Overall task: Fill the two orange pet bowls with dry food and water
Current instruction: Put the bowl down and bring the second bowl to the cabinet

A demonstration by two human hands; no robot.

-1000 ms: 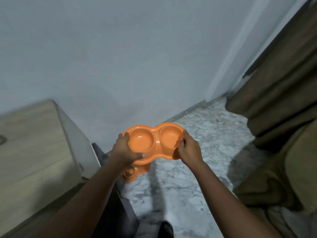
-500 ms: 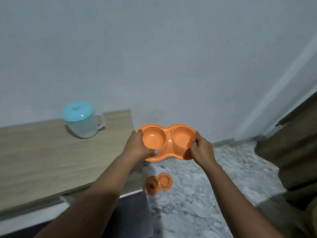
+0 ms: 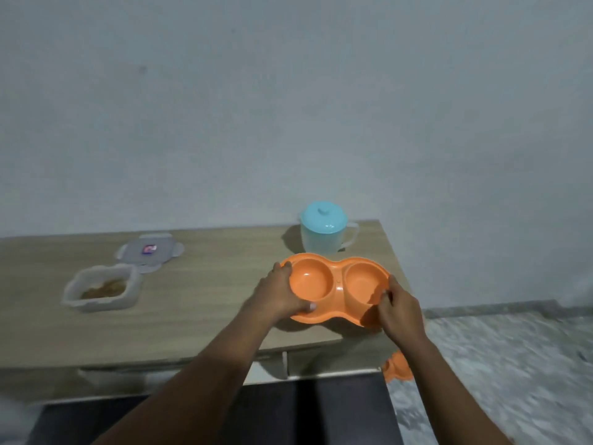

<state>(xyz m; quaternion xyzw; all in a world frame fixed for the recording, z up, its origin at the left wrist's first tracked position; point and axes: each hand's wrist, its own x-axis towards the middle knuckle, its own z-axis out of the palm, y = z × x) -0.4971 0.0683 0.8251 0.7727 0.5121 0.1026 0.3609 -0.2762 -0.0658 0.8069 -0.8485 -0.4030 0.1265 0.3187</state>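
An orange double pet bowl (image 3: 335, 285) with two empty round wells is over the right end of the wooden table (image 3: 192, 316). My left hand (image 3: 279, 293) grips its left rim and my right hand (image 3: 399, 311) grips its right rim. A second orange double bowl (image 3: 398, 370) lies on the floor below, mostly hidden behind my right forearm. An open clear container of brown dry food (image 3: 102, 289) sits at the table's left. A translucent jug with a light blue lid (image 3: 325, 232) stands just behind the held bowl.
The container's clear lid (image 3: 149, 252) lies flat behind the food container. A grey wall runs behind the table. Marbled floor tiles (image 3: 513, 364) spread to the right. A dark surface (image 3: 288, 412) sits under the table's front edge.
The view swung left from the floor and curtain to the table. Both hands carried the orange bowl from above the floor to over the table's right end. The food container and lid came into view.
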